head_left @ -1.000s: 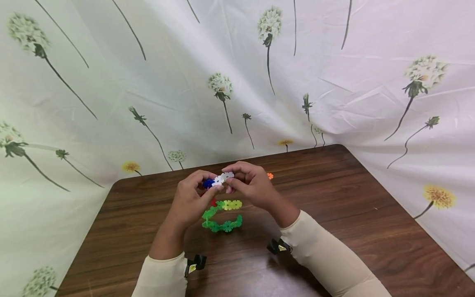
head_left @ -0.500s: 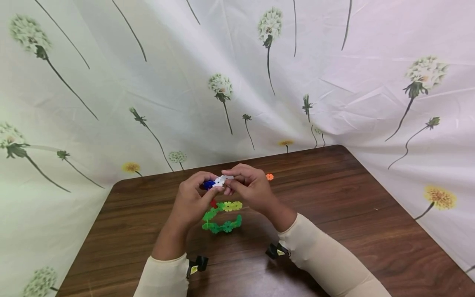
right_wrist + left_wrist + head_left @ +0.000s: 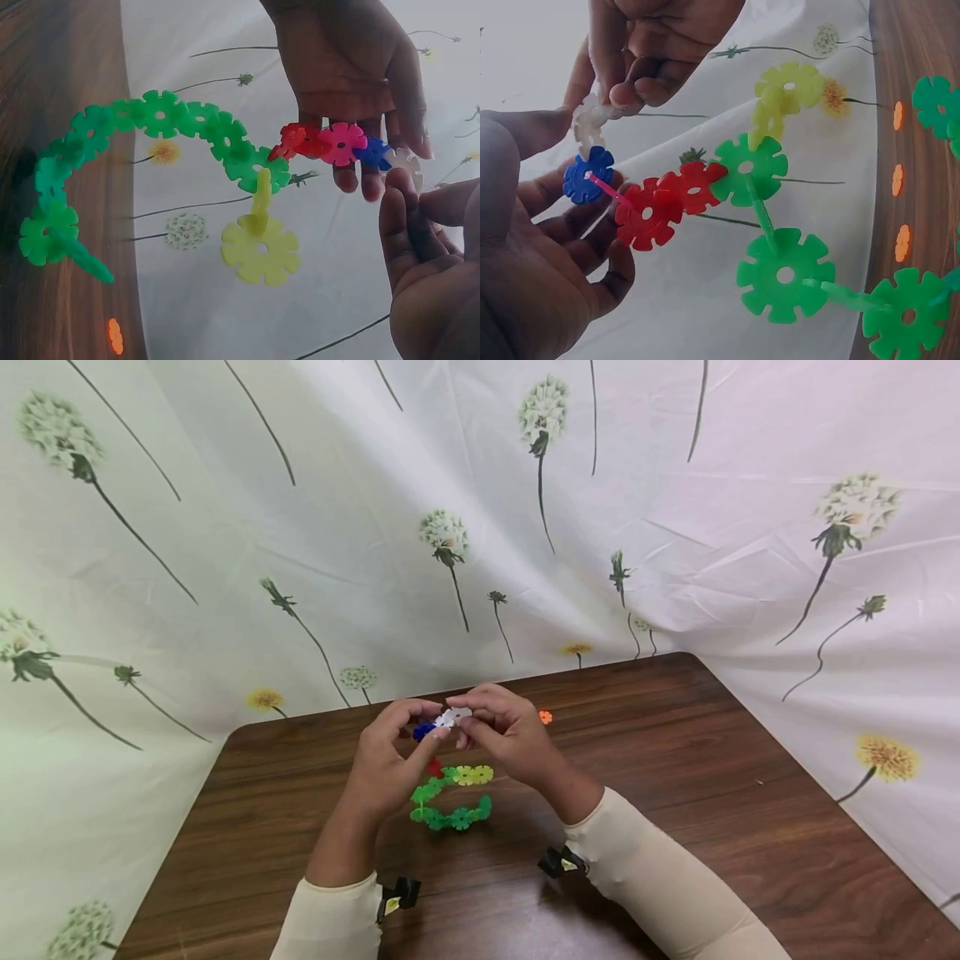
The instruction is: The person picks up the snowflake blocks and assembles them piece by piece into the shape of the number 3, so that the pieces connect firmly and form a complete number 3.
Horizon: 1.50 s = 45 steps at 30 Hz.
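Note:
A chain of slotted, flower-shaped plastic discs hangs above the table from both hands. My left hand [image 3: 386, 764] holds its upper end, thumb at the white disc pieces [image 3: 591, 124] and other fingers behind the blue disc [image 3: 589, 176]. My right hand [image 3: 513, 735] pinches the white end between thumb and fingers, which partly hide it. Below the blue come a pink disc [image 3: 343, 144], red discs [image 3: 649, 214] and a green run [image 3: 786, 276] that curves round. A short yellow branch [image 3: 260, 249] sticks out from a green disc.
Loose orange discs [image 3: 898, 180] lie on the brown wooden table [image 3: 675, 777], beyond the right hand in the head view. A white cloth printed with dandelions [image 3: 337, 527] hangs behind the table's far edge and along its sides.
My left thumb and index finger have shifted slightly up and towards the right fingers along the white pieces. The chain sways a little to the right; the right hand barely moves.

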{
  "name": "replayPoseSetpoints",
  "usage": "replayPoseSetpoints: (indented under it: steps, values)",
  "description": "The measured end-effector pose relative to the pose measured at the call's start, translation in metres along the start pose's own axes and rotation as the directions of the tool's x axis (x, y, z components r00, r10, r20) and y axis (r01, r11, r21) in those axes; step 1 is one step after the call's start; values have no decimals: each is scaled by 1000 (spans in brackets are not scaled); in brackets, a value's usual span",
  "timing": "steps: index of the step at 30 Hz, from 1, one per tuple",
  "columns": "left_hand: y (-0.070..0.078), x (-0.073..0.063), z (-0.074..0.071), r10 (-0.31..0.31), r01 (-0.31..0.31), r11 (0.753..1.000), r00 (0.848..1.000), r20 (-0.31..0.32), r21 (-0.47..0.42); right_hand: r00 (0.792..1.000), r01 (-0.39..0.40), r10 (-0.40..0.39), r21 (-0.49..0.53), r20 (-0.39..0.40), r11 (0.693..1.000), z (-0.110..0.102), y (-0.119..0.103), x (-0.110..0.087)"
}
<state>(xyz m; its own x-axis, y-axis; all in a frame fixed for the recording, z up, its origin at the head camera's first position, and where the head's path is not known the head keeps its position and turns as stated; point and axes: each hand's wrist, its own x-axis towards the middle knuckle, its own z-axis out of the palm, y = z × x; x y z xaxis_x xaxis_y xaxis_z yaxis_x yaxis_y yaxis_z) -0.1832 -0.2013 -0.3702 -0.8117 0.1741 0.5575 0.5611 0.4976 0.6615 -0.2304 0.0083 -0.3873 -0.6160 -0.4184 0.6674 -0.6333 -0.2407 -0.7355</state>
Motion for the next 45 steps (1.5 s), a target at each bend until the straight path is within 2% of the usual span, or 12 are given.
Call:
replayPoseSetpoints:
  steps: [6, 12, 15, 20, 25, 31, 38, 42, 45]
  values:
    - [2, 1, 6, 54, -56, 998, 998, -39, -43, 999, -38, 38, -26, -6, 999, 2, 1, 1]
    - [5, 1, 10, 16, -21, 998, 997, -76, -63, 996, -85, 85, -6, -11, 996, 4, -2, 0]
    - [6, 0, 11, 10, -16, 997, 997, -77, -76, 996, -88, 88, 0, -9, 996, 4, -3, 0]
    - [3, 0, 10, 68, -74, 993, 995, -69, -91, 997, -81, 81, -3, -8, 997, 4, -3, 0]
    - [2, 0, 8, 91, -96, 991, 994, -59, -95, 996, -81, 81, -5, -25, 997, 4, -2, 0]
    - [2, 0, 9, 83, -88, 992, 995, -52, -90, 995, -102, 103, 24, -17, 994, 5, -3, 1]
    - [5, 1, 11, 79, -81, 997, 991, -109, -19, 995, -93, 94, 40, -19, 995, 1, 1, 2]
    - [7, 1, 10, 36, -38, 999, 994, -106, -16, 992, -112, 113, 27, -53, 993, -9, 14, 3]
    - [8, 0, 8, -12, 10, 1000, 996, -93, -25, 980, -165, 165, 11, -112, 986, -19, 26, 4]
